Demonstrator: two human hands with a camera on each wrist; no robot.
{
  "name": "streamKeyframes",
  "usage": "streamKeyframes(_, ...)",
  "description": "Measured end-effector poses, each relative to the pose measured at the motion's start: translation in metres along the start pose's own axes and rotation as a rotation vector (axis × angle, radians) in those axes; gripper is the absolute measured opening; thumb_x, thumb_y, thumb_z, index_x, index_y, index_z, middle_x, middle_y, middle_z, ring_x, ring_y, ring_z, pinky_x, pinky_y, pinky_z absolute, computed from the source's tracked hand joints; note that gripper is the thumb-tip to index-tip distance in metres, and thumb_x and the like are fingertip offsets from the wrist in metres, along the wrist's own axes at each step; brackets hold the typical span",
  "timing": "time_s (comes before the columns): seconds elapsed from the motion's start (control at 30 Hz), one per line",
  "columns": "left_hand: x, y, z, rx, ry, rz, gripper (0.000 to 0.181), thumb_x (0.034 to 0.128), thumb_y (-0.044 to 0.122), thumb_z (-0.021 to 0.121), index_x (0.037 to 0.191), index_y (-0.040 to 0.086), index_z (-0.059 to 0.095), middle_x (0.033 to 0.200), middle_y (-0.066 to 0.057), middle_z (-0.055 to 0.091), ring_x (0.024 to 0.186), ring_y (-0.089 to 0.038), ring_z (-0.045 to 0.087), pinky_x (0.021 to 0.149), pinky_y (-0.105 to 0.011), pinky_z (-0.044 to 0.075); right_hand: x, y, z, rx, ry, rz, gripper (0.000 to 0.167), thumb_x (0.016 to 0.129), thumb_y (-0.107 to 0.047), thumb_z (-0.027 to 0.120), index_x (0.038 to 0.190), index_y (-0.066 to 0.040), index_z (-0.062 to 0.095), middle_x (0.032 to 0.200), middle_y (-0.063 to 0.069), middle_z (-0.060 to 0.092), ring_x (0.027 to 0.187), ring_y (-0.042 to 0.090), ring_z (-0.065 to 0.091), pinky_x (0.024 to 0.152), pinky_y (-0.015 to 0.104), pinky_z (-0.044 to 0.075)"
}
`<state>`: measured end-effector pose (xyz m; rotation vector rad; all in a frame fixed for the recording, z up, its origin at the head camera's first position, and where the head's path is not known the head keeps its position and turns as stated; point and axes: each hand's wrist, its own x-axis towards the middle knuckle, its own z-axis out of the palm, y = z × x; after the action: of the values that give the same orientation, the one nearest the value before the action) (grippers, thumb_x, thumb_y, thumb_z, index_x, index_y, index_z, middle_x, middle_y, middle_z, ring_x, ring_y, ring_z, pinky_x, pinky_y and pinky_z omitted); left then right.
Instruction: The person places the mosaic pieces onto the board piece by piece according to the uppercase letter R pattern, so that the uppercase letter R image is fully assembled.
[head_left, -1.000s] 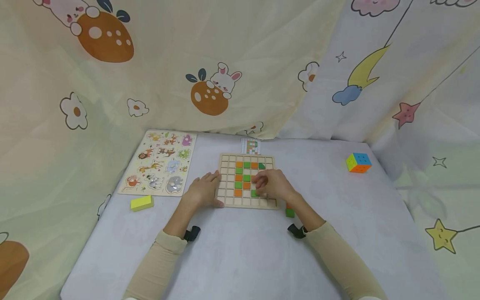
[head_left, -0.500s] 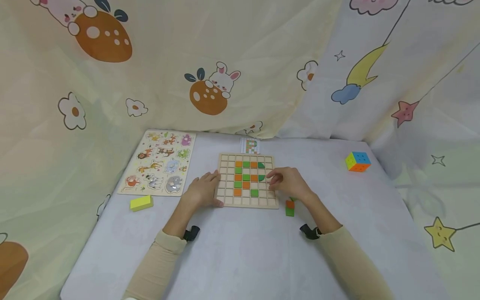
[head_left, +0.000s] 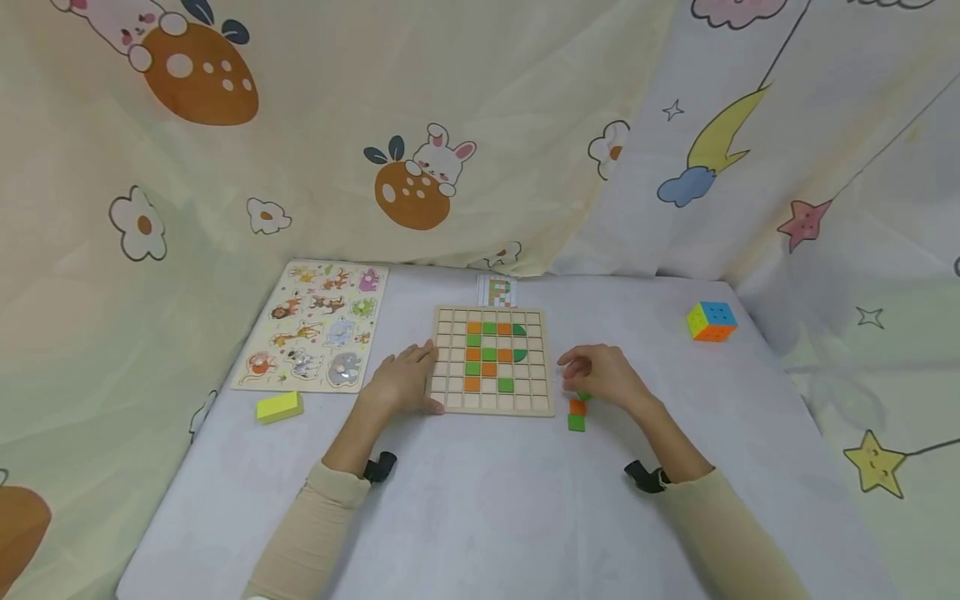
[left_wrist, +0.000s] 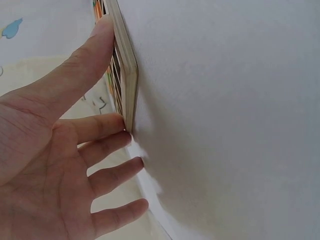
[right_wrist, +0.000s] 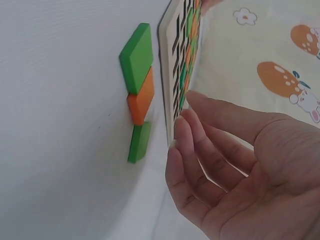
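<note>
A wooden grid board (head_left: 491, 410) lies mid-table, with orange and green square tiles and two rounded dark green tiles (head_left: 519, 356) set in its cells. My left hand (head_left: 401, 383) rests at the board's left side. Its thumb touches the edge and its fingers are nearly straight in the left wrist view. To the right of the board hovers my right hand (head_left: 603, 373), fingers loosely bent, nothing held. Below it, three loose tiles lie in a line: a green tile (right_wrist: 137, 60), an orange tile (right_wrist: 142, 100) and another green tile (right_wrist: 140, 142).
A small pattern card (head_left: 497, 292) lies behind the board. On the left are an animal puzzle board (head_left: 315, 333) and a yellow block (head_left: 280, 407). A colour cube (head_left: 711, 322) stands at the far right. Printed cloth hangs around the table.
My right hand has moved off the board, rightward to the loose tiles. The lower rounded dark green tile, hidden behind the hand at first, now shows in its cell. My left hand stays at the board.
</note>
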<state>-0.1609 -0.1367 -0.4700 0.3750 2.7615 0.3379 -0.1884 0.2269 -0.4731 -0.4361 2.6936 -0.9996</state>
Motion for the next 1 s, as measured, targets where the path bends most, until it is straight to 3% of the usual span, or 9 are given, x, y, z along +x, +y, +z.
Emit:
streamKeyframes(0.37,0.001,-0.002,0.0,0.006,0.001,0.002,0.113,0.0786,0.046,0.09,0.162,0.0,0.031,0.171,-0.015,0.025,0.157,-0.039,0.023,0.125,-0.063,0.023,-0.012,0.02,-0.01,-0.025,-0.068,0.03,0.041,0.08,0.009,0.078,0.118,-0.005,0.075,0.105,0.008,0.076,0.089,0.021,0.068,0.078,0.036,0.06)
streamKeyframes(0.57,0.002,-0.003,0.002,0.006,-0.002,0.002,0.113,0.079,0.047,0.09,0.163,0.0,0.03,0.171,-0.016,0.024,0.157,-0.039,0.023,0.125,-0.063,0.023,-0.013,0.031,-0.007,-0.048,-0.059,0.042,0.04,0.081,0.013,0.073,0.117,-0.005,0.076,0.103,0.006,0.076,0.088,0.021,0.067,0.076,0.035,0.059)
streamKeyframes(1.0,0.001,-0.002,0.001,0.015,-0.011,0.0,0.112,0.0801,0.047,0.089,0.163,0.001,0.029,0.172,-0.015,0.024,0.158,-0.039,0.022,0.125,-0.063,0.023,-0.014,0.029,-0.008,-0.085,-0.02,0.068,0.042,0.075,0.009,0.084,0.114,-0.005,0.076,0.096,0.005,0.071,0.091,0.023,0.065,0.081,0.038,0.057)
